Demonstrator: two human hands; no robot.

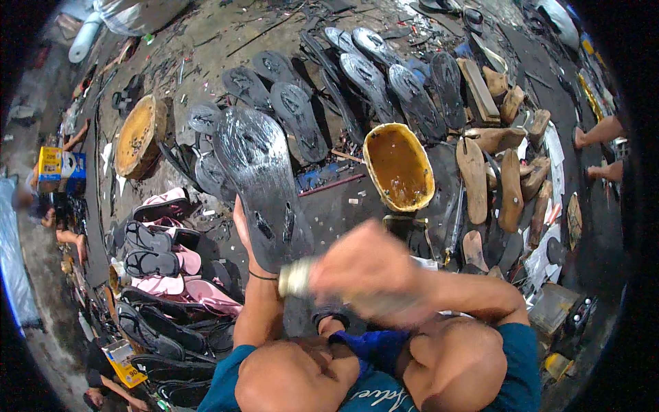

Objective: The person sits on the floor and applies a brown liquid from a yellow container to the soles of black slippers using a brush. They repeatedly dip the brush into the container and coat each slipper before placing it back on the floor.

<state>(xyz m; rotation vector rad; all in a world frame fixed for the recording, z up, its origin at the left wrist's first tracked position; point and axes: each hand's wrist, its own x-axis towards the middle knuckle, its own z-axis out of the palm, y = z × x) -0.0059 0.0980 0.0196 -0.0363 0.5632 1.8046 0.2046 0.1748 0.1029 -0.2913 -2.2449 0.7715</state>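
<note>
A black sandal sole (264, 178) is held up in front of me, tilted, with a wet shine over its toe end. My left hand (241, 223) is closed on it from beneath, and most of its fingers are hidden behind the sole. Beside the heel end, my right hand (371, 268) is closed round a brush (296, 278) with a pale end. That hand is blurred by motion. To the right of the sole stands a crusted yellowish tub (410, 206) holding amber liquid (398, 161) that looks like glue.
Several black soles (298, 120) lie beyond, some shiny (364, 75). Wooden shoe lasts (471, 180) are heaped at right. At left are a round crusted yellow block (141, 137), pink sandals (209, 295) and black sandals (151, 329). Another person's feet (600, 151) show at far right.
</note>
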